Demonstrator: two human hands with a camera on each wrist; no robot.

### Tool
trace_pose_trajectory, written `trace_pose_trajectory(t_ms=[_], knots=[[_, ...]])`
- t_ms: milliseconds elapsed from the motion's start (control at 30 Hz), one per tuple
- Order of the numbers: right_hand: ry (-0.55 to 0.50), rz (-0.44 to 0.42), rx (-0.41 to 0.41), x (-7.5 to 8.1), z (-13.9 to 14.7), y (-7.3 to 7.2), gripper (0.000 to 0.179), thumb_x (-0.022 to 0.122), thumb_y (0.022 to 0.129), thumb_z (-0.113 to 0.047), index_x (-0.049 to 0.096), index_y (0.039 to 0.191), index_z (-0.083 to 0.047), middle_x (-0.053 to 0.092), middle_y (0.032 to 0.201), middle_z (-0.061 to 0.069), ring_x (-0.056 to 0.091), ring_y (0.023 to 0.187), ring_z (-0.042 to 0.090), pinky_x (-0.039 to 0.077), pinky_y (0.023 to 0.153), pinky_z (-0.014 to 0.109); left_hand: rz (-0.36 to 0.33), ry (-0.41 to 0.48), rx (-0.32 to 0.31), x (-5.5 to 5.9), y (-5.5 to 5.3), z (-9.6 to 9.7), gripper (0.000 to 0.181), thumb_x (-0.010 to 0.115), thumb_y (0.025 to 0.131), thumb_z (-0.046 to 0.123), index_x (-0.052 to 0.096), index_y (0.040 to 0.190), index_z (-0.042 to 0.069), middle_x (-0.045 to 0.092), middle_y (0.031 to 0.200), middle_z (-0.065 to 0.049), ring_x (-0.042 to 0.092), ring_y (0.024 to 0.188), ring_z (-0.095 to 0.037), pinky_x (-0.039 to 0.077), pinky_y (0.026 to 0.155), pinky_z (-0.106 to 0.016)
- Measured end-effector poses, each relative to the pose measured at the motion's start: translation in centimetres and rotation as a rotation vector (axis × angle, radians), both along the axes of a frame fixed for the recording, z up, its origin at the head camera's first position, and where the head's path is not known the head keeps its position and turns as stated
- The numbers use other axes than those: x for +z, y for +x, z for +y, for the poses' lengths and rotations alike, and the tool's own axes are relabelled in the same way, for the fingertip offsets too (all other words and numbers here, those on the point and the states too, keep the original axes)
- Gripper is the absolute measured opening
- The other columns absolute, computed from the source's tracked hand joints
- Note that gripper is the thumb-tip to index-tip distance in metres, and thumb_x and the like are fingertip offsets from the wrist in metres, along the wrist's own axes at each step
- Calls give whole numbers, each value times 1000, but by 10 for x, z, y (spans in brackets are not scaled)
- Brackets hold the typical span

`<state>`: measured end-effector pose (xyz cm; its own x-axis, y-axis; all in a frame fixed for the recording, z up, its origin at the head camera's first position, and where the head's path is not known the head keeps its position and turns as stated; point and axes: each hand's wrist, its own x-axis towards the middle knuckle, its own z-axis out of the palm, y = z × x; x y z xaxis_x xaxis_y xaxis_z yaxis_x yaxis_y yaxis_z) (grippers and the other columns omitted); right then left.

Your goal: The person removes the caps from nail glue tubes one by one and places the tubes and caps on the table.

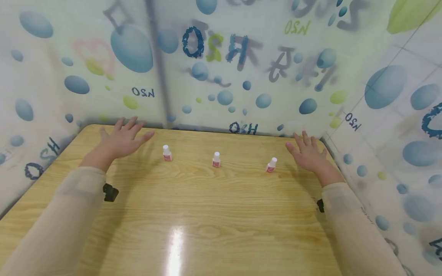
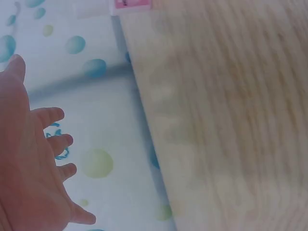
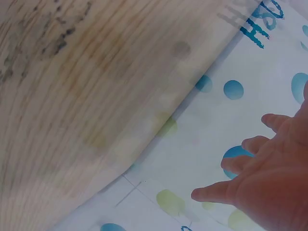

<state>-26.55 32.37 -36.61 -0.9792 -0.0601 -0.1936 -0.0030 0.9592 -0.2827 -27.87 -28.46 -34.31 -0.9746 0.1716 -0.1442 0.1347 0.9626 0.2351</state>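
Observation:
Three small white bottles with white caps and red-and-white labels stand apart in a row on the wooden table: a left bottle [image 1: 167, 153], a middle bottle [image 1: 216, 160] and a right bottle [image 1: 271, 165]. To the left of the row, my left hand [image 1: 121, 141] is held over the table's far left part, fingers spread, holding nothing. Part of one bottle [image 2: 131, 4] shows at the top of the left wrist view. Beyond the right bottle, my right hand [image 1: 309, 155] is spread over the far right corner, also holding nothing. Neither hand touches a bottle.
The wooden table [image 1: 214, 207] ends at a patterned curtain [image 1: 193, 96] along its far edge. A similar patterned sheet [image 1: 386, 153] borders the right side. Both sleeves carry a small dark object near the wrist, such as the left one [image 1: 110, 192].

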Motion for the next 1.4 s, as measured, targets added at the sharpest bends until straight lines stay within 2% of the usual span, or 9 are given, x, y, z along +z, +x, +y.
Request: trace_pose_trajectory(t_ms=[233, 400, 600, 767, 900, 1033, 1167, 1267, 1400], knots=[[8, -4, 23, 9, -1, 6, 93, 9, 104, -79, -4, 172, -17, -23, 176, 20, -16, 159, 58, -10, 111, 89, 50, 26, -38, 17, 1, 21, 99, 21, 100, 85, 13, 172, 16, -4, 179, -20, -10, 162, -54, -14, 109, -89], [-8, 32, 30, 19, -3, 7, 94, 13, 104, -79, -2, 172, -16, -20, 177, 20, -14, 161, 56, -8, 112, 90, 119, 13, -93, 35, 6, 50, 96, 30, 103, 80, 21, 171, 13, -3, 179, -21, -9, 164, -51, -13, 115, -85], [-104, 114, 98, 30, -10, 9, 86, 30, 110, -67, 10, 172, -10, -6, 177, 27, 3, 161, 57, 8, 120, 83, 227, 64, -246, 50, 23, 112, 64, 52, 112, 41, 39, 163, 5, 13, 177, -25, 3, 166, -46, 4, 130, -69], [-253, 160, 109, 31, -13, 10, 77, 47, 110, -57, 28, 168, -8, 29, 170, 29, 33, 154, 52, 31, 121, 69, 237, 192, -368, 52, 39, 185, 53, 59, 110, 30, 50, 157, 7, 41, 169, -18, 32, 161, -39, 29, 129, -57], [-358, 162, 37, 26, -12, 12, 71, 54, 107, -57, 42, 162, -13, 53, 153, 20, 52, 141, 42, 48, 108, 60, 185, 195, -430, 39, 46, 240, 53, 63, 108, 35, 55, 154, 11, 58, 157, -11, 53, 148, -31, 42, 123, -49], [-496, 179, -14, 12, -11, 12, 60, 61, 106, -52, 56, 152, -13, 65, 132, 13, 61, 121, 35, 54, 96, 42, 79, 183, -449, 14, 45, 279, 56, 67, 106, 39, 55, 154, 14, 63, 153, -8, 60, 141, -28, 48, 117, -45], [-676, 150, -56, -7, -12, 11, 56, 66, 105, -44, 60, 148, -8, 67, 115, 1, 63, 105, 21, 55, 91, 28, -65, 316, -431, -15, 34, 299, 56, 73, 102, 39, 60, 149, 12, 68, 146, -11, 64, 136, -27, 50, 114, -45], [-751, 118, -89, -20, -14, 14, 57, 68, 105, -41, 59, 149, -5, 66, 107, -9, 60, 98, 10, 56, 90, 26, -169, 440, -393, -35, 24, 309, 56, 76, 99, 39, 63, 145, 11, 70, 141, -12, 66, 132, -27, 52, 112, -44], [-856, 104, -125, -35, -17, 18, 58, 68, 105, -36, 56, 150, 0, 63, 104, -12, 60, 97, 7, 57, 90, 28, -216, 514, -362, -56, 14, 322, 54, 79, 97, 40, 67, 140, 11, 73, 134, -11, 68, 125, -25, 54, 108, -43]])
